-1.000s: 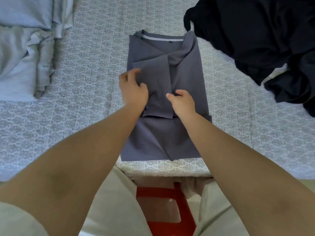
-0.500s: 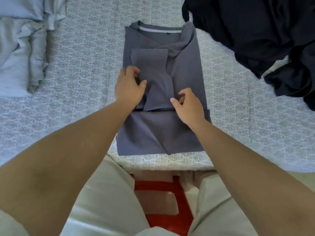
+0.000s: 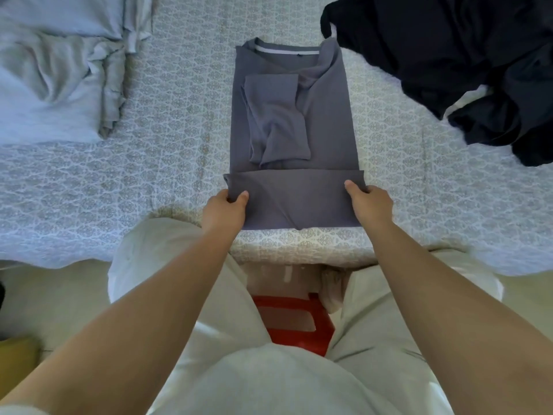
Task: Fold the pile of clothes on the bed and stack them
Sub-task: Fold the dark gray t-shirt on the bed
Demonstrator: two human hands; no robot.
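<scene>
A grey shirt (image 3: 323, 121) lies flat in the middle of the bed, its sides and sleeves folded inward, collar at the far end. Its lower hem section is raised and folded toward the collar. My left hand (image 3: 224, 212) pinches the left corner of that hem, thumb on top. The right corner is gripped the same way by my right hand (image 3: 369, 205). A pile of dark navy clothes (image 3: 454, 55) sits at the far right of the bed. Light grey and pale blue garments (image 3: 57, 79) lie at the far left.
The bed (image 3: 149, 181) has a white sheet with a grey pattern; its near edge runs just below the shirt. A red stool (image 3: 294, 322) shows between my legs. Patterned sheet lies bare on both sides of the shirt.
Both hands left the folded sleeve in the shirt's middle, moved down to the bottom hem, took hold of its two corners and lifted it toward the collar.
</scene>
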